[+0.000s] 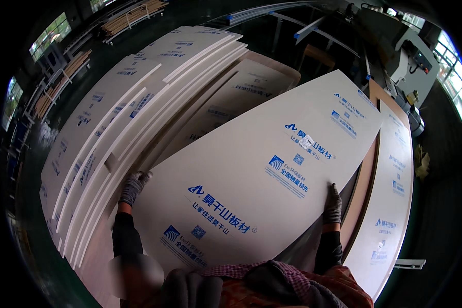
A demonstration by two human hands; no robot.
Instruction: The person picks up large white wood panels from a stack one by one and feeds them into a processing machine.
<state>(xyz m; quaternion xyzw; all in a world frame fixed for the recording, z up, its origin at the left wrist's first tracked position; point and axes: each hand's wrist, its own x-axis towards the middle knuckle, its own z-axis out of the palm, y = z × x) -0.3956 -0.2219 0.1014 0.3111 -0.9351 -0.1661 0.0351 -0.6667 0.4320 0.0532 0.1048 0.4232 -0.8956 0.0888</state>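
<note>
A long white board (246, 169) with blue printing lies slanted in front of me, its near end close to my body. On its face is a small crumpled-looking white label (307, 141). My left hand (135, 187), in a grey glove, grips the board's left edge, with the thumb on top. Along the right edge, my right hand (333, 205), also gloved, holds the board, its fingers partly hidden beneath. A stack of white boards (108, 123) stands close beside my left hand.
To the right lies another white printed board (392, 190) on brown sheets. Behind the held board is a darker panel (231, 97). Metal rails (313, 31) and a grey machine (416, 61) stand at the far right; racks of wooden strips (133, 20) are at the far left.
</note>
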